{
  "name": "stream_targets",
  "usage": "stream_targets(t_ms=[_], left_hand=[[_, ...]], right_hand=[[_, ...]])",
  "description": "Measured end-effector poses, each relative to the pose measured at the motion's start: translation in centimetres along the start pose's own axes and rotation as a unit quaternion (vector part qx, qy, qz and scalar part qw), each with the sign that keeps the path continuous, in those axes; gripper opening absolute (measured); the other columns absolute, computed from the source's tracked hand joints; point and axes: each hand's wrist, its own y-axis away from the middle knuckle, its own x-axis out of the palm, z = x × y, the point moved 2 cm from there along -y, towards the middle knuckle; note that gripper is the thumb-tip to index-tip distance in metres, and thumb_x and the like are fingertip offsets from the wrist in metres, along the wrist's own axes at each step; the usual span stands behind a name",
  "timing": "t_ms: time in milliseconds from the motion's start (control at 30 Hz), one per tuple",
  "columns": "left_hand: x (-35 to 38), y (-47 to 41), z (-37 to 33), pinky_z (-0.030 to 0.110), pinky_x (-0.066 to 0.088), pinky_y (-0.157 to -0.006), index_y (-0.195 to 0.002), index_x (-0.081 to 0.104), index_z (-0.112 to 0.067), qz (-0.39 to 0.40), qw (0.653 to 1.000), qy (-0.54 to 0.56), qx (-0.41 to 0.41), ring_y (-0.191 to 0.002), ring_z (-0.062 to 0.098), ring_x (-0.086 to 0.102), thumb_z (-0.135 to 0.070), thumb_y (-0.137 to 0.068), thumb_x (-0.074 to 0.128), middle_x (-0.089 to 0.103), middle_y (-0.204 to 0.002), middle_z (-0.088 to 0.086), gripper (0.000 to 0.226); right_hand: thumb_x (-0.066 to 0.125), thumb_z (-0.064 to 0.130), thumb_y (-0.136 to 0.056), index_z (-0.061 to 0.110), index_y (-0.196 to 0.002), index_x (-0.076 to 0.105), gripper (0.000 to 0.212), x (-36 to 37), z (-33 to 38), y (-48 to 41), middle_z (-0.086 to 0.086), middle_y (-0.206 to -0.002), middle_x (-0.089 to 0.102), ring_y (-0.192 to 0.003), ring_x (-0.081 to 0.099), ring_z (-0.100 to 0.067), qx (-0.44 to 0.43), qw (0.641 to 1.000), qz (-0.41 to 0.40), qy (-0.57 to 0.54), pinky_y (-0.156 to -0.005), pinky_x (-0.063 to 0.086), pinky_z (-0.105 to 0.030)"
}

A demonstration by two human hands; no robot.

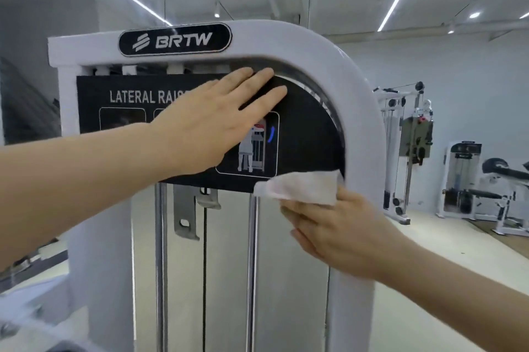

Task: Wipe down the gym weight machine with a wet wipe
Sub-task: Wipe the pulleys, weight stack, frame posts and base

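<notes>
The left hand (206,122) lies flat, fingers straight, on the black placard (306,128). The right hand (337,225) pinches the wipe (300,188) against the placard's lower right corner. The machine (315,45) looks only partly wiped, with the frame and rods probably still to do. The badge (174,40) reads "BRTW"; the placard reads "LATERAL RAIS", the rest covered.
</notes>
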Motion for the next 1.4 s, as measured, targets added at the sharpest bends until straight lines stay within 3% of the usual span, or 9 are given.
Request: stream_targets(t_ms=[200, 367, 533, 667, 767, 1000, 1100, 1300, 1400], left_hand=[[-1.8, 0.0, -3.3, 0.045, 0.056, -0.078, -0.147, 0.030, -0.029, -0.094, 0.979, 0.179, -0.002, -0.112, 0.023, 0.048, -0.011, -0.081, 0.064, 0.040, -0.140, 0.007, 0.076], [-1.1, -0.7, -6.0, 0.039, 0.051, -0.076, -0.133, 0.046, -0.023, -0.088, 0.940, 0.329, -0.026, -0.093, 0.012, 0.051, -0.027, -0.086, 0.062, 0.048, -0.117, -0.003, 0.050], [0.2, -0.3, -5.7, 0.045, 0.052, -0.077, -0.120, 0.051, -0.019, -0.096, 0.960, 0.259, -0.048, -0.098, 0.022, 0.049, -0.033, -0.085, 0.058, 0.047, -0.115, 0.007, 0.039], [-0.1, 1.2, -7.4, 0.043, 0.054, -0.066, -0.125, 0.048, -0.014, -0.041, 0.980, 0.193, -0.025, -0.090, 0.025, 0.048, -0.021, -0.083, 0.065, 0.045, -0.115, 0.012, 0.046], [-0.4, 2.0, -10.2, 0.039, 0.051, -0.053, -0.130, 0.044, -0.013, -0.012, 0.990, 0.134, 0.043, -0.081, 0.023, 0.045, -0.011, -0.084, 0.059, 0.045, -0.113, 0.012, 0.048], [-1.9, 1.3, -17.9, 0.033, 0.035, -0.058, -0.099, 0.038, -0.024, 0.116, 0.966, 0.230, -0.010, -0.077, 0.022, 0.050, -0.022, -0.097, 0.040, 0.050, -0.096, -0.002, 0.004], [-0.5, 3.0, -22.0, 0.037, 0.045, -0.072, -0.101, 0.045, -0.019, 0.150, 0.872, 0.426, -0.188, -0.090, 0.028, 0.060, -0.024, -0.097, 0.041, 0.062, -0.097, 0.003, 0.007], [1.3, 7.2, -27.7, 0.013, 0.047, -0.090, -0.113, 0.060, -0.029, -0.051, 0.478, 0.776, -0.407, -0.108, -0.007, 0.060, -0.016, -0.100, 0.052, 0.068, -0.108, -0.021, 0.020], [2.2, 8.2, -29.8, 0.020, 0.040, -0.107, -0.129, 0.059, -0.029, -0.072, 0.416, 0.814, -0.400, -0.127, -0.004, 0.050, -0.018, -0.102, 0.049, 0.059, -0.133, -0.020, 0.031]], right_hand=[[0.053, 0.018, -0.097, 0.009, -0.070, 0.065, 0.030, -2.8, -3.8, -2.7, -0.004, -0.081, 0.071, -0.083, 0.067, -0.026, 0.002, 0.966, -0.208, -0.151, -0.081, 0.050, -0.038], [0.050, 0.007, -0.094, 0.009, -0.106, 0.066, 0.020, -2.6, -4.3, -2.9, -0.008, -0.099, 0.063, -0.089, 0.056, -0.027, 0.096, 0.973, -0.196, -0.068, -0.072, 0.038, -0.036], [0.026, 0.001, -0.099, 0.001, -0.131, 0.059, 0.046, 0.1, 0.0, 3.7, -0.013, -0.135, 0.059, -0.100, 0.051, -0.027, 0.118, 0.983, -0.139, -0.034, -0.079, 0.037, -0.038], [0.026, 0.006, -0.098, 0.002, -0.127, 0.063, 0.048, 4.0, 5.2, 8.8, -0.010, -0.118, 0.070, -0.087, 0.064, -0.025, 0.014, 0.999, -0.025, -0.044, -0.079, 0.035, -0.035], [0.040, 0.010, -0.095, 0.002, -0.126, 0.064, 0.039, 3.2, 3.0, 7.6, -0.006, -0.103, 0.073, -0.081, 0.060, -0.023, -0.007, 0.997, -0.063, -0.050, -0.076, 0.037, -0.035], [0.044, -0.002, -0.080, 0.012, -0.064, 0.058, 0.025, 3.8, 6.3, 7.6, -0.006, -0.062, 0.056, -0.073, 0.050, -0.029, -0.017, 0.993, -0.100, -0.062, -0.091, 0.036, -0.038], [0.038, 0.006, -0.069, 0.021, -0.056, 0.067, 0.034, 3.8, 7.8, 8.4, 0.002, -0.058, 0.063, -0.077, 0.057, -0.025, -0.074, 0.995, -0.041, -0.057, -0.093, 0.035, -0.036], [0.049, 0.001, -0.097, 0.006, -0.091, 0.066, 0.018, 3.3, 5.7, 11.3, -0.010, -0.089, 0.070, -0.095, 0.058, -0.027, -0.088, 0.971, -0.132, -0.181, -0.100, 0.042, -0.035], [0.055, 0.003, -0.096, 0.003, -0.098, 0.066, 0.011, 2.8, 4.6, 12.1, -0.015, -0.100, 0.071, -0.102, 0.064, -0.032, -0.094, 0.972, -0.118, -0.181, -0.097, 0.049, -0.038]])
